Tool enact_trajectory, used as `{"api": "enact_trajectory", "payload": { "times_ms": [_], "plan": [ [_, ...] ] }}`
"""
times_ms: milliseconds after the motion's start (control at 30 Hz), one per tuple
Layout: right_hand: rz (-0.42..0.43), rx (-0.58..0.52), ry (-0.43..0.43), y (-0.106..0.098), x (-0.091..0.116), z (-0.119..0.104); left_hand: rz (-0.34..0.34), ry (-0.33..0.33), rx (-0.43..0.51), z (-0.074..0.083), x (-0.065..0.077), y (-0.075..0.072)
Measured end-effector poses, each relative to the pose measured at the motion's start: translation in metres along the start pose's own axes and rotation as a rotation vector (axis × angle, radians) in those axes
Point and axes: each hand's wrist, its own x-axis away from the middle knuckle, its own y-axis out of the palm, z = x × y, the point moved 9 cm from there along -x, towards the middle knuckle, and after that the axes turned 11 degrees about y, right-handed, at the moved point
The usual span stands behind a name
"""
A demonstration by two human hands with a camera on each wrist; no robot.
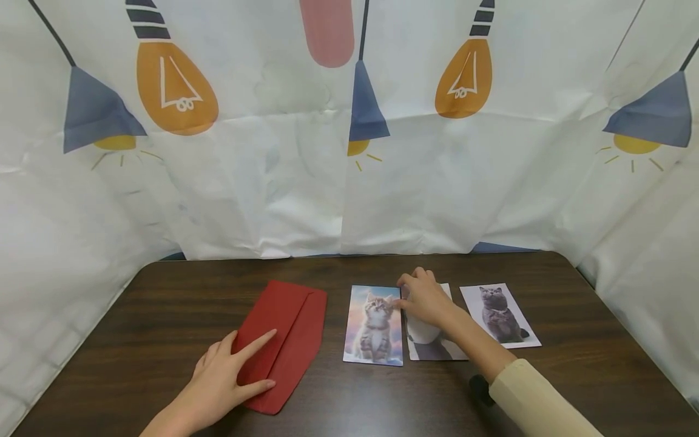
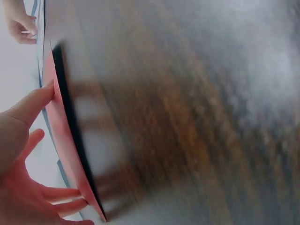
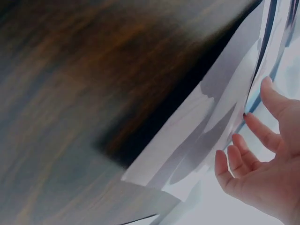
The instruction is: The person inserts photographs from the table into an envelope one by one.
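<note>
My left hand (image 1: 215, 379) is spread over a red envelope (image 1: 297, 328), thumb and fingers resting on its near left part. The envelope lies slanted on the table, flap side up; in the left wrist view the fingertips touch the red envelope (image 2: 65, 136). My right hand (image 1: 428, 297) is over the middle photo card (image 1: 428, 340), covering much of it, with its thumb tip at the edge of the kitten card (image 1: 374, 328) to the left. In the right wrist view its fingers are loosely bent beside the middle card (image 3: 187, 140), holding nothing.
A third card with a grey cat (image 1: 499, 315) lies to the right. The dark wooden table (image 1: 180, 315) ends at a white curtain (image 1: 273, 200) printed with lamps and bulbs. A dark band (image 1: 480, 389) shows at my right wrist below the beige sleeve (image 1: 537, 397).
</note>
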Motion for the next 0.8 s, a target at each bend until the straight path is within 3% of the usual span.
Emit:
{"api": "enact_trajectory", "payload": {
  "times_ms": [133,467,800],
  "plan": [
    [-0.018,-0.010,0.012,0.002,-0.003,0.000,-0.021,-0.014,0.053,-0.004,-0.001,-0.002],
    [-0.043,-0.058,0.036,0.004,-0.009,0.001,-0.010,-0.162,0.087,-0.012,0.001,-0.004],
    [-0.042,-0.095,0.013,0.006,-0.009,0.002,0.008,-0.216,0.177,-0.018,-0.005,-0.005]
  ]
}}
